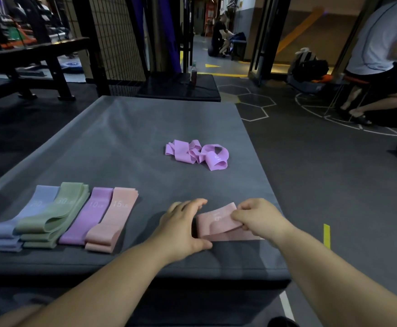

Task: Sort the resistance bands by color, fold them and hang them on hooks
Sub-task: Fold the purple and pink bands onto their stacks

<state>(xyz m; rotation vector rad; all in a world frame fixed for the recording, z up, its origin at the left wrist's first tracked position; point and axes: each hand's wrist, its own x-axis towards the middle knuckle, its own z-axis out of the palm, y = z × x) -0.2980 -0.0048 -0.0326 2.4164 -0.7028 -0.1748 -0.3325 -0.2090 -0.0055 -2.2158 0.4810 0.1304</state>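
Looking down from the head camera, single view. Work surface: gray padded mat [145, 128], raised above the dark gym floor.

Hands: both sit at the near right part of the mat, close together, one at each end of a pink resistance band [217, 221]. The band lies flat on the mat, doubled over, with a pale printed number on its top layer that looks like "15". The right hand [258, 218] pinches the top layer at the band's right end, fingers curled over the edge. The left hand [183, 227] is cupped at the left end, thumb spread along the near corner and fingers reaching past the far corner. The palm hides the contact, so I cannot tell whether it grips or only rests against the fold.

Sorted stock, near left of the mat, four folded stacks side by side and touching:
- blue stack [15, 225], label blurred
- green stack [56, 215], marked 30 LB
- purple stack [86, 218], marked 10 LB
- peach-pink stack [112, 220], marked 15 LB

Unsorted: a loose heap of purple bands [196, 153], crumpled, mid-mat toward the far right, well apart from hands and stacks.

Surroundings: a bottle [193, 73] stands on a dark platform beyond the mat; a wire grid panel [119, 36] behind it; a weight bench [27, 57] at far left. A seated person [381, 55] is at far right, another person [219, 34] in the doorway.
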